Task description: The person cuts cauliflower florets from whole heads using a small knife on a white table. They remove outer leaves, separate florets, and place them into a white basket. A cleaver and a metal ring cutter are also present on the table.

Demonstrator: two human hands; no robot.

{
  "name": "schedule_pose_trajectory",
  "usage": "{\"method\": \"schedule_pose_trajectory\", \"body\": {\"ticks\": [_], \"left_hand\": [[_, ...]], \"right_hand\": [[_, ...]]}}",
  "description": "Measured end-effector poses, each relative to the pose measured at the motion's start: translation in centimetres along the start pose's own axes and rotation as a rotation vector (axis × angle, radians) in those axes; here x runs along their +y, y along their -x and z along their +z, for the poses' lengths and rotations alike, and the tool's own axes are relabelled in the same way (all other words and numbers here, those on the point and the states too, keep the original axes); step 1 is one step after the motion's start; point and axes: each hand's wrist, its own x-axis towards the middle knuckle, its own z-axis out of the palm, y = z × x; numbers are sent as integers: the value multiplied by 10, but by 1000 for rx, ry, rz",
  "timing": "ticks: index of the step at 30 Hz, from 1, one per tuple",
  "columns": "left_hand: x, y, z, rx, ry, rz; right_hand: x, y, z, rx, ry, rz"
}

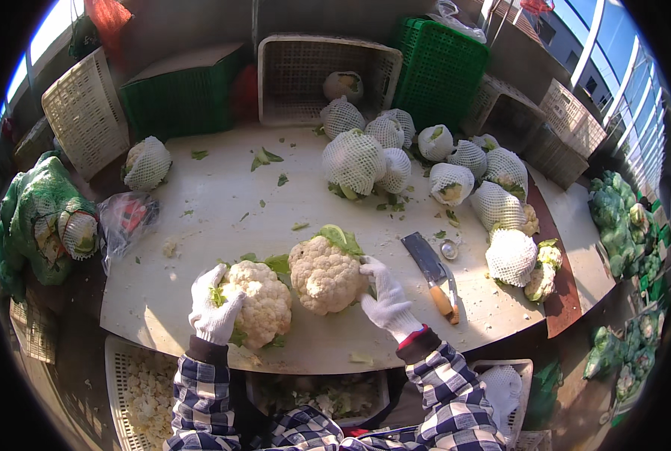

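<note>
Two bare cauliflower heads sit side by side on the pale worktable. My left hand, in a white knit glove, grips the left cauliflower by its outer side. Against the right side of the other cauliflower my right hand, gloved alike, is spread with fingers and thumb on it; its far fingertips are partly hidden. Green leaves show at the top of both heads. To the right of my right hand lie a cleaver with a wooden handle and a small round metal object.
Cauliflowers in white foam netting crowd the back right; another wrapped cauliflower stands back left. Crates line the far edge. A plastic bag and green net sack are left. Below is a crate of florets.
</note>
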Motion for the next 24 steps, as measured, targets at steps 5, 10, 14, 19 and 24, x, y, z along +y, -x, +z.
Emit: {"method": "schedule_pose_trajectory", "body": {"ticks": [5, 10, 14, 19, 24], "left_hand": [[10, 4, -5, -42, -232, 185], [21, 4, -6, -68, -255, 161], [26, 0, -8, -69, -257, 170], [29, -1, -9, -66, -229, 167], [25, -2, -10, -64, -219, 167]], "right_hand": [[37, -10, -59, 133, 134, 274], [121, -19, -132, 170, 693, 687], [172, -24, -152, 13, 876, 832], [196, -41, -163, -118, 836, 881], [221, -35, -160, 42, 851, 811]]}}
